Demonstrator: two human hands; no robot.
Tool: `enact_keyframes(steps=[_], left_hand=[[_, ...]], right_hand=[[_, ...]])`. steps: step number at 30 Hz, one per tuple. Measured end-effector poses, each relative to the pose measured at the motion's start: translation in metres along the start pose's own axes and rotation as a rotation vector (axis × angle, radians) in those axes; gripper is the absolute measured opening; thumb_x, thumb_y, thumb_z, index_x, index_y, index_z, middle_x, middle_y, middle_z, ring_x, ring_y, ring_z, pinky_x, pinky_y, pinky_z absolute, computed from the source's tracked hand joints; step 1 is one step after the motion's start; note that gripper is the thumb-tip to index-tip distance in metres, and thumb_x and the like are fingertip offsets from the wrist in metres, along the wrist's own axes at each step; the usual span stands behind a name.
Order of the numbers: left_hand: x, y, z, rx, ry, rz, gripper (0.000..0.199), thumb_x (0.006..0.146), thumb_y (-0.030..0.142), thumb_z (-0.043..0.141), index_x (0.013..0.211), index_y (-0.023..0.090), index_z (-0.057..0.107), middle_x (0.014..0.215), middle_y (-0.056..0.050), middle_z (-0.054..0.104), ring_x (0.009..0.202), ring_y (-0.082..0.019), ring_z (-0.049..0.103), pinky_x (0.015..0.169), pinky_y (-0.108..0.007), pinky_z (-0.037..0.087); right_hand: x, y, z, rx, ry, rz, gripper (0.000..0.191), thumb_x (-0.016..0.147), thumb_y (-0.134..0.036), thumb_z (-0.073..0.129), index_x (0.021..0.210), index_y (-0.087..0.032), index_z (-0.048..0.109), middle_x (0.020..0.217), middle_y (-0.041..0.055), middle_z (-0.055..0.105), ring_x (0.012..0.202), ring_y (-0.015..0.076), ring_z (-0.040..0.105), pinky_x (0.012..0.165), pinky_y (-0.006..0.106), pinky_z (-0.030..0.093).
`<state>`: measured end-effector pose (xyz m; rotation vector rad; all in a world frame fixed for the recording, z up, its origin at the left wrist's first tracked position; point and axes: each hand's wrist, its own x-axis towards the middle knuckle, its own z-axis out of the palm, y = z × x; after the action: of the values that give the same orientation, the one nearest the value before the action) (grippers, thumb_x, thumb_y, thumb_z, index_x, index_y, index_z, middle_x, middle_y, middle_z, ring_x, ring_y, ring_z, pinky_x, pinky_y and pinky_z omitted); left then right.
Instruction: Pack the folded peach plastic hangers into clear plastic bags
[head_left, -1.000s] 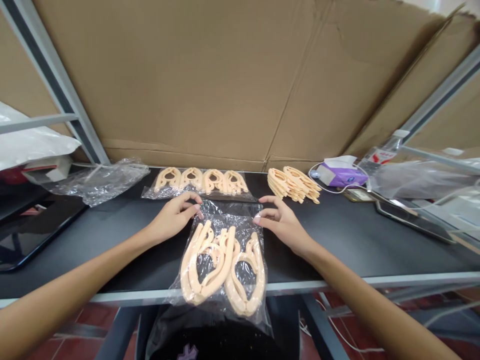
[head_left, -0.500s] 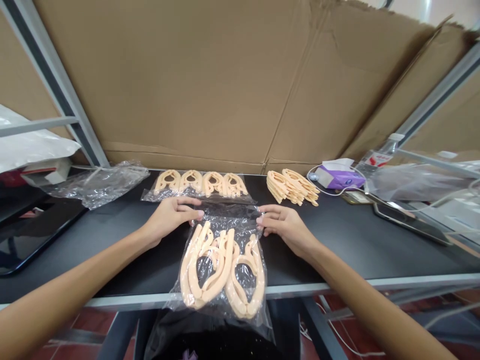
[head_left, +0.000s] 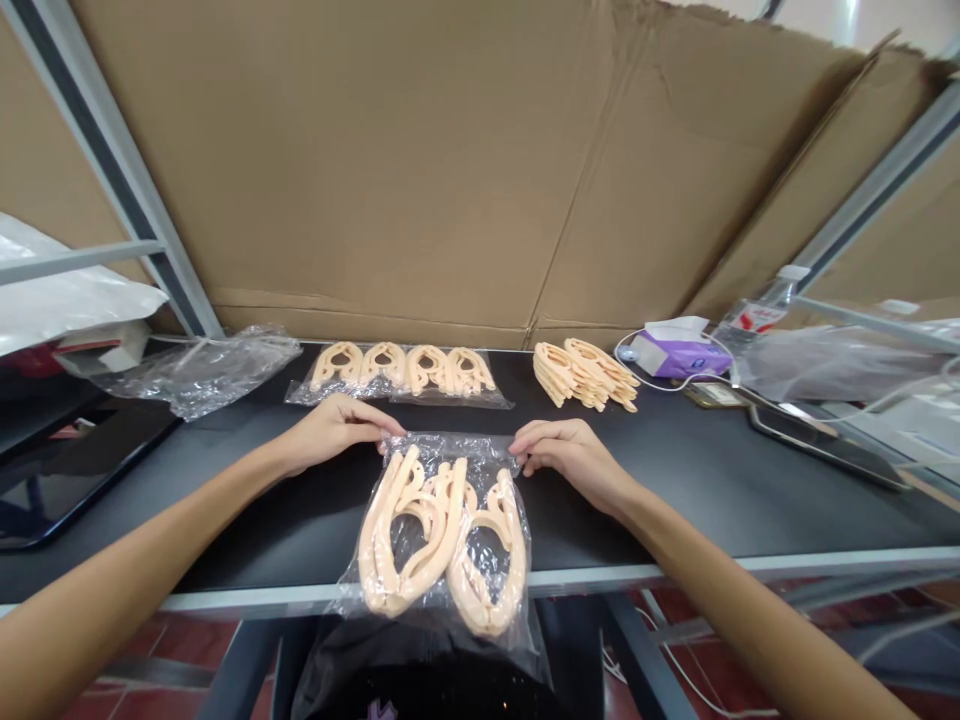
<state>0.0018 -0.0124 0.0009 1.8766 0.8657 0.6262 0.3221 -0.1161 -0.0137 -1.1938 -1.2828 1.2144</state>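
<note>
A clear plastic bag [head_left: 439, 447] lies at the table's front edge, its lower end overhanging toward my lap. Inside it are several cream folding hangers [head_left: 420, 540], loops facing up and hinged ends toward me. My left hand [head_left: 335, 432] pinches the bag's upper left corner between thumb and fingers. At the upper right corner, my right hand [head_left: 566, 455] pinches the plastic the same way. The top edge between the hands looks folded down just above the hangers. Behind, packed bags of cream hangers [head_left: 401, 370] lie in a row; a loose hanger pile [head_left: 585, 372] sits to their right.
Crumpled clear plastic bags [head_left: 210, 370] and a dark glossy device [head_left: 67, 470] are at left. To the right are a purple tissue pack [head_left: 679, 350], a bottle [head_left: 769, 305], a white cable and a phone-like slab [head_left: 825, 447]. Cardboard [head_left: 390, 180] walls the back.
The bag's top flap, stretched upward between my hands before, is now folded down toward the hangers. My fingers have come slightly nearer to me, still gripping the corners.
</note>
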Motion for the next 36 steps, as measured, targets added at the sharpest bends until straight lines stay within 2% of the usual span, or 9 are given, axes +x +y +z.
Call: enact_keyframes(steps=[3, 6, 11, 15, 19, 24, 29, 32, 36], left_hand=[[-0.002, 0.005, 0.003, -0.017, -0.008, 0.020, 0.020, 0.078, 0.035, 0.070, 0.084, 0.020, 0.080, 0.082, -0.004, 0.079, 0.078, -0.020, 0.072, 0.080, -0.031, 0.055], [-0.005, 0.010, 0.008, -0.030, -0.016, 0.033, 0.025, 0.082, 0.042, 0.070, 0.082, 0.018, 0.076, 0.078, -0.004, 0.077, 0.075, -0.018, 0.070, 0.076, -0.028, 0.053], [-0.004, 0.006, 0.013, -0.059, -0.002, -0.030, 0.029, 0.069, 0.038, 0.082, 0.084, 0.017, 0.070, 0.078, -0.002, 0.074, 0.074, -0.016, 0.068, 0.074, -0.029, 0.051], [-0.002, 0.004, 0.014, -0.087, -0.023, -0.037, 0.030, 0.067, 0.034, 0.082, 0.086, 0.017, 0.067, 0.082, -0.003, 0.074, 0.078, -0.018, 0.068, 0.078, -0.031, 0.052], [-0.002, 0.005, 0.015, -0.100, -0.030, -0.032, 0.028, 0.066, 0.031, 0.081, 0.087, 0.018, 0.066, 0.083, -0.002, 0.073, 0.080, -0.018, 0.068, 0.079, -0.032, 0.051], [-0.004, 0.007, 0.016, -0.148, -0.024, -0.029, 0.034, 0.067, 0.031, 0.080, 0.094, 0.018, 0.063, 0.082, -0.002, 0.072, 0.080, -0.018, 0.068, 0.078, -0.031, 0.051], [-0.006, 0.014, 0.024, 0.018, -0.023, -0.023, 0.038, 0.078, 0.046, 0.071, 0.103, 0.017, 0.068, 0.080, -0.002, 0.072, 0.072, -0.018, 0.065, 0.069, -0.030, 0.048], [-0.005, 0.016, 0.028, 0.130, -0.051, -0.008, 0.037, 0.076, 0.048, 0.073, 0.094, 0.016, 0.074, 0.079, -0.003, 0.072, 0.070, -0.018, 0.062, 0.066, -0.028, 0.046], [-0.003, 0.013, 0.027, 0.050, -0.043, -0.055, 0.033, 0.068, 0.046, 0.077, 0.081, 0.016, 0.076, 0.070, -0.003, 0.071, 0.066, -0.017, 0.061, 0.063, -0.027, 0.045]], right_hand=[[-0.003, -0.004, 0.003, -0.061, -0.015, -0.081, 0.015, 0.068, -0.025, 0.066, 0.063, -0.017, 0.077, 0.080, 0.0058, 0.070, 0.065, 0.0136, 0.061, 0.063, 0.029, 0.050], [-0.005, -0.006, 0.010, -0.189, 0.000, -0.155, 0.023, 0.073, -0.034, 0.074, 0.059, -0.017, 0.067, 0.070, 0.0027, 0.065, 0.064, 0.0130, 0.058, 0.063, 0.029, 0.048], [-0.006, -0.002, 0.017, -0.098, 0.043, -0.137, 0.042, 0.062, -0.032, 0.087, 0.077, -0.022, 0.050, 0.067, -0.0053, 0.060, 0.059, 0.0107, 0.055, 0.059, 0.027, 0.046], [-0.006, -0.005, 0.017, -0.124, -0.048, -0.104, 0.044, 0.061, -0.030, 0.088, 0.091, -0.021, 0.058, 0.070, -0.0061, 0.058, 0.064, 0.0108, 0.056, 0.064, 0.027, 0.048], [-0.001, -0.015, 0.018, -0.211, -0.092, -0.014, 0.039, 0.075, -0.046, 0.078, 0.099, -0.017, 0.069, 0.082, 0.0023, 0.067, 0.069, 0.0135, 0.059, 0.060, 0.027, 0.046], [0.008, -0.020, 0.026, -0.406, -0.273, 0.037, 0.029, 0.078, -0.044, 0.073, 0.080, -0.015, 0.076, 0.076, 0.0058, 0.074, 0.069, 0.0157, 0.061, 0.066, 0.029, 0.046], [0.005, -0.013, 0.031, -0.387, -0.226, -0.025, 0.023, 0.076, -0.038, 0.073, 0.068, -0.017, 0.073, 0.065, 0.0030, 0.071, 0.062, 0.0141, 0.059, 0.062, 0.028, 0.046], [0.001, -0.011, 0.031, -0.380, -0.199, -0.038, 0.020, 0.075, -0.036, 0.072, 0.068, -0.017, 0.073, 0.063, 0.0020, 0.069, 0.060, 0.0134, 0.058, 0.060, 0.027, 0.045], [0.001, -0.011, 0.031, -0.412, -0.192, -0.076, 0.020, 0.076, -0.034, 0.070, 0.068, -0.017, 0.073, 0.063, 0.0020, 0.069, 0.060, 0.0132, 0.057, 0.060, 0.027, 0.044]])
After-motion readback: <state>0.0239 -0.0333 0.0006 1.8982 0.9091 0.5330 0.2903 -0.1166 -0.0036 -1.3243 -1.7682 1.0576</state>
